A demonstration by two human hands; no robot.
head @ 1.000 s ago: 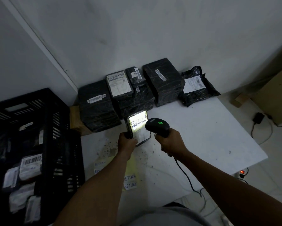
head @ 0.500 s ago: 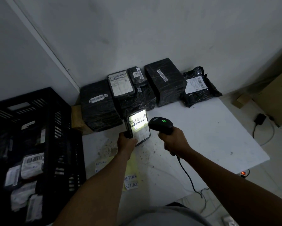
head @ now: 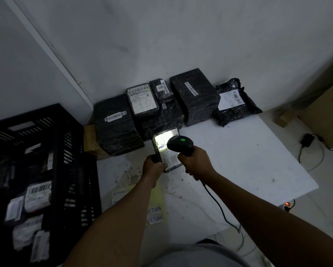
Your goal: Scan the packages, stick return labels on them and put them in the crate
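Note:
My left hand (head: 154, 167) grips a small black package (head: 166, 154) by its lower left edge, holding it above the white table (head: 248, 160). Its white label is lit bright by the scanner's light. My right hand (head: 195, 161) grips the black barcode scanner (head: 180, 144), green lamp on, aimed at the label from the right and partly covering the package's top. Handwritten return labels (head: 155, 213) lie on the table below my left forearm. The black crate (head: 46, 170) stands at the left with several labelled packages inside.
Several black wrapped packages (head: 194, 95) stand in a row against the wall at the table's back. The scanner's cable (head: 217, 207) trails off the near table edge. A power adapter (head: 307, 140) and a cardboard box (head: 327, 116) sit on the floor at right.
The scanner has moved left, closer over the package's label, and the lit patch has shifted to the label's top. The package stays in my left hand.

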